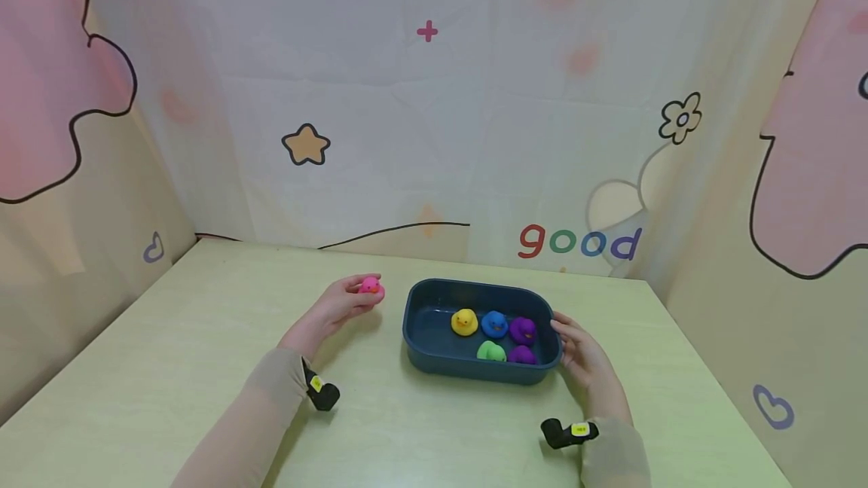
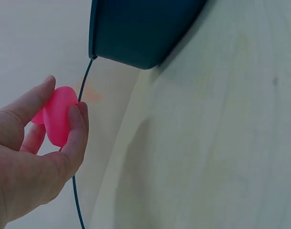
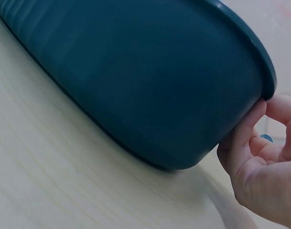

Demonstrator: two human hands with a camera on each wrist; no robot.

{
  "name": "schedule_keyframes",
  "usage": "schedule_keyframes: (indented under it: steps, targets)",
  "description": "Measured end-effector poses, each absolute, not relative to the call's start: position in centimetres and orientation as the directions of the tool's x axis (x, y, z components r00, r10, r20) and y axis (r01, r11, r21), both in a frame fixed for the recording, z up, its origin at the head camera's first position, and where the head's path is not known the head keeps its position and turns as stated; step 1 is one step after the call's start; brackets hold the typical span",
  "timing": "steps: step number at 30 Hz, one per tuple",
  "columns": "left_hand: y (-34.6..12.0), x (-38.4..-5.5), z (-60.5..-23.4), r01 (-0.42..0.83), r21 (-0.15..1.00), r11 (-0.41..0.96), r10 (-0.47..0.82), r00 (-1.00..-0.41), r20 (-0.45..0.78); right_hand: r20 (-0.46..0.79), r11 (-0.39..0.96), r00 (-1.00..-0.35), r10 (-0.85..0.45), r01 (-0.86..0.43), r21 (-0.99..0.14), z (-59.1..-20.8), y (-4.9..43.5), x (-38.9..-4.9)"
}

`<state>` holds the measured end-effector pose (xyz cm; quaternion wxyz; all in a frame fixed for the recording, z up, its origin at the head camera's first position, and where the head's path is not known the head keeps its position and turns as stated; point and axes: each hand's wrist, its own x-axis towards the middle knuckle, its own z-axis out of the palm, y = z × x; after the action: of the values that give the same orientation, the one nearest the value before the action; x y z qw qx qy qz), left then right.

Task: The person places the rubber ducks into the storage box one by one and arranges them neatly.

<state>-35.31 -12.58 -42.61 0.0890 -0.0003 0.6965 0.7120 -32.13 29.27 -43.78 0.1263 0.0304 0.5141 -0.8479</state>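
A pink rubber duck (image 1: 371, 287) is pinched between the thumb and fingers of my left hand (image 1: 342, 301), held up above the table to the left of a dark blue plastic bin (image 1: 468, 371). In the left wrist view, the fingertips press both sides of the duck (image 2: 59, 117). My right hand (image 1: 582, 352) holds the bin's right end, with fingers at the rim. The right wrist view has the thumb just under the lip of the bin (image 3: 150, 86). Inside the bin sit a yellow duck (image 1: 464, 322), a blue duck (image 1: 494, 324), a green duck (image 1: 491, 352) and two purple ducks (image 1: 523, 330).
The bin stands on a pale wooden table (image 1: 434, 435). A printed cloth backdrop (image 1: 380, 96) rises behind the table and along both sides. Each wrist wears a black strap-on camera, such as the left one (image 1: 322, 391).
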Motion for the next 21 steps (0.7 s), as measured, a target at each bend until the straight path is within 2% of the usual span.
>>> schedule_keyframes:
  steps: [21]
  targets:
    - [-6.2,-34.7,-38.8,-0.106,0.992,0.072,0.197,-0.973,-0.118,-0.184,-0.394,-0.970,-0.157,0.232,-0.889,-44.0,29.3,-32.3]
